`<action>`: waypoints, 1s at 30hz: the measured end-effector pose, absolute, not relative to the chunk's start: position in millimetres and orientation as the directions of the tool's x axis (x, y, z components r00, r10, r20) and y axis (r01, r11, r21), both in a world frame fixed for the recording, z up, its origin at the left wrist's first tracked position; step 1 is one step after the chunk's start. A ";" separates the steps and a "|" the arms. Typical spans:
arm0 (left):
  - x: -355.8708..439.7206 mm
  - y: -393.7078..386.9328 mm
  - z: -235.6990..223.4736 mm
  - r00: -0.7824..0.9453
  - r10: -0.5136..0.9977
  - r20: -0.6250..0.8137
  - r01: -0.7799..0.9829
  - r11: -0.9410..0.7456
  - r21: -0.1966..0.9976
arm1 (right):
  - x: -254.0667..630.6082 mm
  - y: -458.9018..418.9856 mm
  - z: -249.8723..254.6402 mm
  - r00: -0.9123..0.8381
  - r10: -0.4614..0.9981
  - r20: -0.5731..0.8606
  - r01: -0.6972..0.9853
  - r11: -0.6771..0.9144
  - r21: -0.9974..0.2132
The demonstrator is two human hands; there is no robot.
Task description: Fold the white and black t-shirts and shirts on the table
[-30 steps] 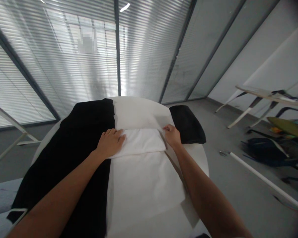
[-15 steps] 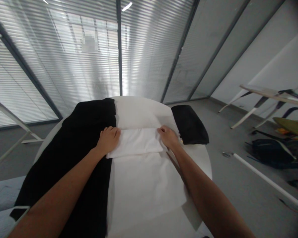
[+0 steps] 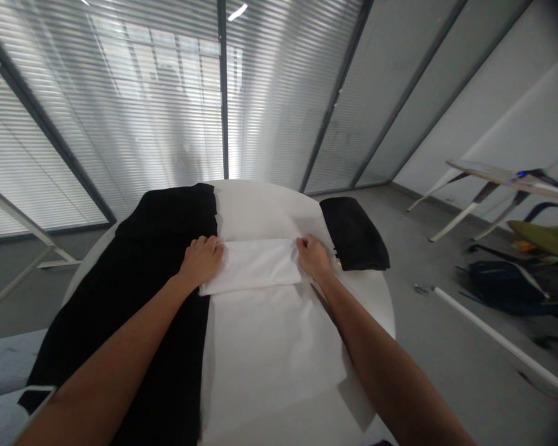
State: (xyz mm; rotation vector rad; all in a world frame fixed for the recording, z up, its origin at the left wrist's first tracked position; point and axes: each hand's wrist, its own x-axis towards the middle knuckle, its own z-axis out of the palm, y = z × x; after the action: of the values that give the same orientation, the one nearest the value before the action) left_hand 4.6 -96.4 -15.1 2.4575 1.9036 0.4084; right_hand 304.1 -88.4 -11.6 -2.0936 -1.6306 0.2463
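A white cloth (image 3: pixel 272 347) lies lengthwise on a round white table, its far part folded over into a flat band (image 3: pixel 260 266). At the band's far left corner, my left hand (image 3: pixel 203 259) grips the fabric with its fingers curled over the edge. My right hand (image 3: pixel 314 254) pinches the far right corner between thumb and bent fingers. Under my left forearm spreads a large black cloth (image 3: pixel 134 279), bordering the white one. Just beyond my right hand lies a smaller folded black cloth (image 3: pixel 356 235).
The table's rim (image 3: pixel 385 303) curves past my right forearm. A white pole (image 3: pixel 497 337) lies on the grey floor at right, near a dark blue bag-like object (image 3: pixel 502 288). Behind are a wooden-topped table (image 3: pixel 488 170) and a glass partition with blinds (image 3: pixel 279 93).
Both hands stay at the band's far corners. The right end of the folded band has drawn in slightly to the left.
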 end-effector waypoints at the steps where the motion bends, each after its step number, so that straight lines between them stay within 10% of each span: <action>1: 1.9 -94.5 -15.8 0.284 0.937 0.203 0.945 -0.310 0.109 | 303.9 -89.1 -11.0 0.268 0.954 0.134 0.870 -0.180 -0.459; 12: -14.8 -85.9 -17.6 0.420 0.899 0.122 0.904 -0.403 -0.141 | 302.8 -89.7 -10.3 0.291 0.953 0.086 0.895 -0.239 -0.376; 22: -7.8 -89.4 -8.6 0.126 0.968 0.216 0.879 -0.210 0.429 | 303.7 -94.5 -5.3 0.225 0.973 0.052 0.907 -0.190 -0.375; 30: -7.9 -91.2 -11.7 0.113 0.933 0.343 0.878 -0.255 0.406 | 305.8 -91.8 -2.7 0.168 0.986 0.005 0.902 -0.152 -0.405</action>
State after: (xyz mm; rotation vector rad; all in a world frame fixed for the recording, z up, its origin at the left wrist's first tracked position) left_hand -7.9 -91.2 -11.7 2.2655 1.8515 0.8274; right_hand 305.8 -91.8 -2.7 -2.1352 -1.8038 0.3763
